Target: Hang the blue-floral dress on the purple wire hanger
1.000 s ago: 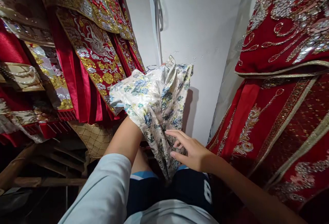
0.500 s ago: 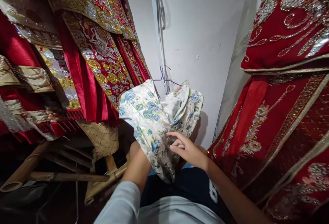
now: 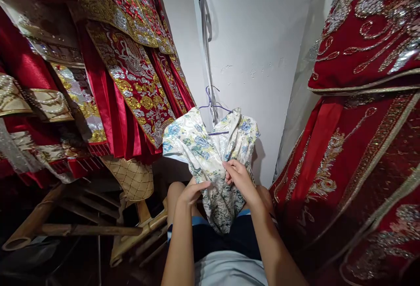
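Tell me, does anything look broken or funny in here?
A little: the pale wall has small marks above the flowery top, as if scuffed or chipped. They look odd because the wall around them is mostly plain. I see no spill.

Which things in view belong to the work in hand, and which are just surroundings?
In use:
floral garment, pinched by right hand, left hand with thumb on its front
purple hanger, inside it

Surroundings:
red embroidered garments, left
red beaded garment, right
bamboo furniture, lower left
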Action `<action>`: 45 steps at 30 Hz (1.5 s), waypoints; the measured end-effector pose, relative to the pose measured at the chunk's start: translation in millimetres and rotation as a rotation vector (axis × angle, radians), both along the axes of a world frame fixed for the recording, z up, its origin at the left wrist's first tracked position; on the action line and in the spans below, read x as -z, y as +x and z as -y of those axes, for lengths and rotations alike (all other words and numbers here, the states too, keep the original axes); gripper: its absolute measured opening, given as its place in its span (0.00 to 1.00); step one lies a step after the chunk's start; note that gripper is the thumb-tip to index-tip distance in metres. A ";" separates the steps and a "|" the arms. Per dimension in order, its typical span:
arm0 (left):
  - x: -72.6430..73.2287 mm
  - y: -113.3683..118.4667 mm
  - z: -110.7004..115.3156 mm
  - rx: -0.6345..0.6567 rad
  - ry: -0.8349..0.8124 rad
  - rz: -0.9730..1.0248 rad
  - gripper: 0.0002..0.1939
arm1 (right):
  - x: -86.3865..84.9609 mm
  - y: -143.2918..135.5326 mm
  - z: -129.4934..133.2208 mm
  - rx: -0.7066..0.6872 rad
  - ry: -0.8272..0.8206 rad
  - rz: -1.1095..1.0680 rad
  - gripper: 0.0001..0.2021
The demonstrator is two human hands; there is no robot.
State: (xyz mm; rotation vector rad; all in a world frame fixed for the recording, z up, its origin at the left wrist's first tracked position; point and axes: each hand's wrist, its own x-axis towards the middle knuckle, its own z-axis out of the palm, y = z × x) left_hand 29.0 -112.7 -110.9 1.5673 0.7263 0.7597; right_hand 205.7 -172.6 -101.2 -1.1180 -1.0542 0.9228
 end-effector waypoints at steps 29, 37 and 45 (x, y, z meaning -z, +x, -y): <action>3.0 4.8 -3.2 0.032 -0.044 -0.034 0.28 | 20.2 3.4 3.4 0.085 -0.002 0.144 0.20; 1.8 3.8 -0.1 -0.047 -0.143 0.129 0.24 | 14.3 3.4 10.1 0.092 0.098 0.069 0.15; 32.4 33.2 -7.2 -0.948 0.124 0.452 0.18 | 18.1 -4.8 10.6 0.152 0.090 0.012 0.15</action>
